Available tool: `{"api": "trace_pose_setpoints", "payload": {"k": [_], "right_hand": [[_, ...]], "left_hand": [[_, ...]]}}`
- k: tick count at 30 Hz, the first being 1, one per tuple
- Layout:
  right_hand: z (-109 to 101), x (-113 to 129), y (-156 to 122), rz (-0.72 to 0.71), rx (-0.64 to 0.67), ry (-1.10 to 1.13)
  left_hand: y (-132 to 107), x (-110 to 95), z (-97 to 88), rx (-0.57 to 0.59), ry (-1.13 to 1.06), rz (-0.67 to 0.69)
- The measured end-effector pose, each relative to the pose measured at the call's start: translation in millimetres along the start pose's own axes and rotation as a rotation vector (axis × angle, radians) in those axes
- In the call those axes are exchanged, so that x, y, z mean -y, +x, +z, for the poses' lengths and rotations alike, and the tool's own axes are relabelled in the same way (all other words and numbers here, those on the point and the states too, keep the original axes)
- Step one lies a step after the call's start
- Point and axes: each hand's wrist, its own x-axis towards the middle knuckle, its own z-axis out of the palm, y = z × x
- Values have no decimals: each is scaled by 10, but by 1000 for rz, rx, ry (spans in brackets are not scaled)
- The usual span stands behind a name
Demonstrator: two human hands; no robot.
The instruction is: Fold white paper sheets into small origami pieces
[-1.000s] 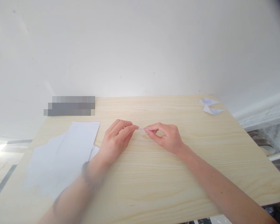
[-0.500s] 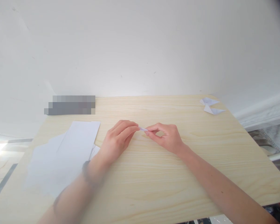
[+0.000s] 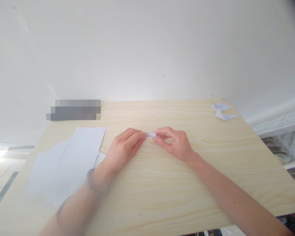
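A small piece of folded white paper (image 3: 150, 135) is held between my two hands above the middle of the table. My left hand (image 3: 127, 144) pinches its left end, fingers closed over it so that much of the paper is hidden. At the other end, the thumb and fingertips of my right hand (image 3: 174, 141) close on the paper's right tip. Only a short pale strip shows between the fingertips. Loose sheets of white paper (image 3: 85, 144) lie beside my left forearm.
Two folded white paper shapes (image 3: 226, 116) with pointed ends rest at the far right of the wooden table (image 3: 162, 196). A dark blurred-out object (image 3: 75, 111) sits at the back left. A pale wall (image 3: 147, 49) rises behind the table's far edge.
The paper between my hands has turned a little, so a wider face of it shows. My right fingertips have shifted slightly; both hands stay in nearly the same place.
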Motion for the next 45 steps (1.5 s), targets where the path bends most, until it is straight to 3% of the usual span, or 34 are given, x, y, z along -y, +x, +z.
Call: {"api": "trace_pose_setpoints", "payload": {"k": [7, 11, 16, 24, 31, 37, 45], "right_hand": [[-15, 6, 33, -199, -104, -54], [-27, 0, 38, -244, -156, -88], [-14, -14, 34, -304, -138, -169], [6, -20, 29, -286, -112, -197], [11, -33, 24, -195, -45, -217], [-2, -48, 34, -165, -48, -229], [-16, -53, 47, -138, -29, -136]], "left_hand": [[-10, -40, -5, -75, -15, -88], [-10, -63, 2, -106, -59, -161], [-9, -90, 5, -59, -127, -208], [-15, -75, 22, -25, -206, -97], [-28, -26, 41, -52, 30, 82], [-25, -15, 30, -11, 65, 42], [-24, -19, 33, -59, 61, 9]]}}
